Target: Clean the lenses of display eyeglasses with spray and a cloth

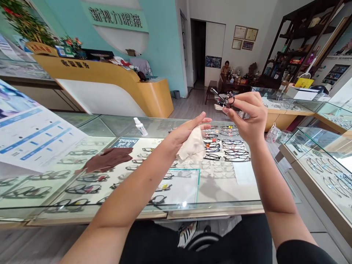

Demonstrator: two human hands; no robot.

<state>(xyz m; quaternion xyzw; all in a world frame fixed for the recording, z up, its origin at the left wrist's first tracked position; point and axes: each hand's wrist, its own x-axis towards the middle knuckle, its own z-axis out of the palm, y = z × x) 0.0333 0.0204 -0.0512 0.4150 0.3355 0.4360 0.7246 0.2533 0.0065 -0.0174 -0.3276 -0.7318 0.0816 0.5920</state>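
Eyeglasses [221, 97] are pinched in the right hand's [250, 114] fingertips above the display case [233, 205]; the left hand [184, 132], fingers partly extended, holds cloth [193, 147]. Beyond that case, I read "新视力眼镜" on a sign [117, 18].

Head camera: the sole view, worn on the person's head, set above the near edge of the glass display counter [217, 194].
Facing: forward and down across the counter top, reaching into the room beyond.
Hands: the left hand [188, 130] and right hand [249, 113] are near the lens, around and right of centre; both forearms rise from the bottom edge.
Lap: black clothing [247, 238] directly beneath the camera, at bottom centre.
Far wall: the wall sign [115, 16] and framed certificates [240, 32] appear well back, at the top.
Sides: wide coverage; a printed leaflet [38, 135] is cut by the left edge, and dark shelving [273, 47] leans at upper right.
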